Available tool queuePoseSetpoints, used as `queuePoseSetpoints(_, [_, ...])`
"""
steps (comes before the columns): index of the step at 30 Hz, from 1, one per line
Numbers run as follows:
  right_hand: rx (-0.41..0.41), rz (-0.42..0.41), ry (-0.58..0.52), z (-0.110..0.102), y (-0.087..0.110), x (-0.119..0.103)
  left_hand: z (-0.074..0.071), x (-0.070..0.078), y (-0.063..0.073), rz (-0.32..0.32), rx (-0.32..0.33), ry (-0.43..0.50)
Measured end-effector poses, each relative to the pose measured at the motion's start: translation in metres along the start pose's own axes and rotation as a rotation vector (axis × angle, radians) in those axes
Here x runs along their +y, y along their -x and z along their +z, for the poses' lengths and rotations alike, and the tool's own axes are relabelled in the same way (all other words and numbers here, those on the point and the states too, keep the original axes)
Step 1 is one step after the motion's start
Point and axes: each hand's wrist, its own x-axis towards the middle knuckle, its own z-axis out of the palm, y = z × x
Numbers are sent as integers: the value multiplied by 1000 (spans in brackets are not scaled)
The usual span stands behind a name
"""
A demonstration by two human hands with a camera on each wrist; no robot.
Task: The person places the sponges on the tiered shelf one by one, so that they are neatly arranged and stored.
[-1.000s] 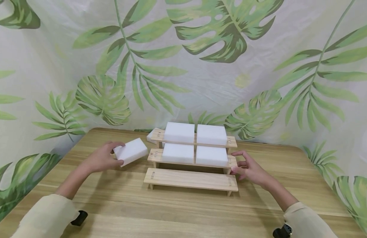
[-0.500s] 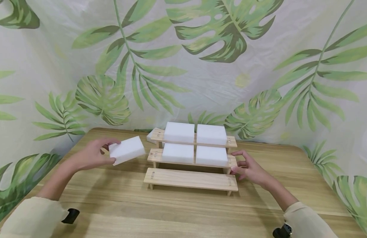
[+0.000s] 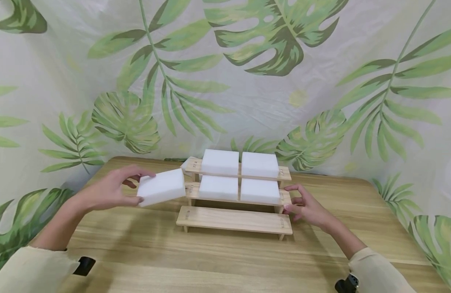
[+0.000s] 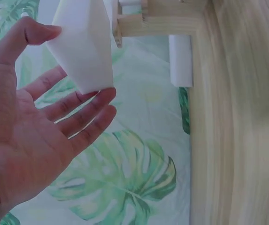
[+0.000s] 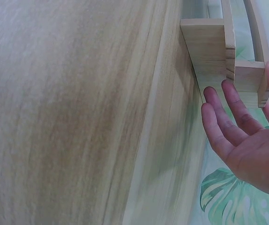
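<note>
Between thumb and fingers, my left hand (image 3: 104, 191) holds a white foam block (image 3: 161, 188) by its left end. The block is raised and slightly tilted, its right end overlapping the left end of the middle tier in the head view. A three-tier wooden stand (image 3: 234, 220) stands at the centre. Two white foam blocks (image 3: 220, 162) sit side by side on the top tier, and two more foam blocks (image 3: 260, 191) on the middle tier; the lowest tier is bare. At the right, my right hand (image 3: 310, 207) pinches the middle tier's end with thumb and forefinger.
Another white block (image 3: 186, 165) lies behind the stand's left end, mostly hidden. A wood-grain table (image 3: 225, 264) carries everything. A leaf-print cloth (image 3: 196, 101) hangs right behind its back edge.
My left hand first drew the foam block a little to the left, then brought it back right, up to the stand's left end. The right hand and the stand have stayed put.
</note>
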Motion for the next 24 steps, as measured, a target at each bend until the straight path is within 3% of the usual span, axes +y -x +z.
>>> queuePoseSetpoints(8, [-5, 1, -6, -1, -1, 0, 9, 17, -9, 96, -37, 54])
queuePoseSetpoints(24, [-10, -2, -11, -1, -1, 0, 41, 39, -29, 114, -122, 46])
